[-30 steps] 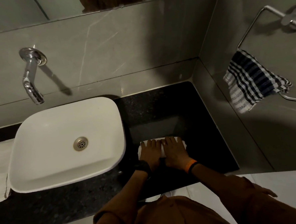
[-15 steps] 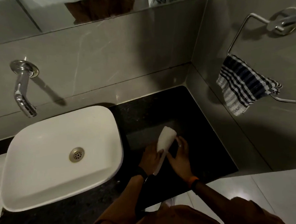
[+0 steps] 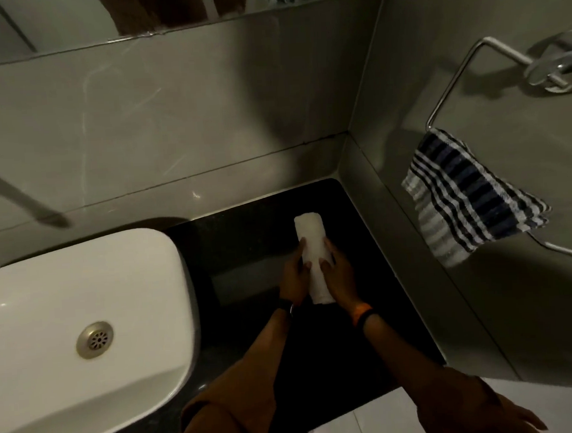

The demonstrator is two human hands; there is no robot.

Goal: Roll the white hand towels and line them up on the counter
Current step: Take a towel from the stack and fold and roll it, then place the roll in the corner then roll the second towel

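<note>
A rolled white hand towel [image 3: 311,245] lies lengthwise, pointing away from me, on the black counter [image 3: 246,239] to the right of the basin. My left hand [image 3: 295,276] grips its left side and my right hand [image 3: 340,276] grips its right side, fingers wrapped around the near half of the roll. The far end of the roll sticks out past my fingers. The near end shows between my wrists. I cannot tell whether the roll rests on the counter or is held just above it.
A white basin [image 3: 83,312] fills the left of the counter. Grey tiled walls close the back and right. A blue-and-white striped cloth [image 3: 468,202] hangs from a chrome towel ring [image 3: 463,68] on the right wall. A mirror runs along the top.
The roll lay crosswise under both palms near the counter's front; my hands lifted it, turned it lengthwise and carried it farther back. The camera has shifted right.
</note>
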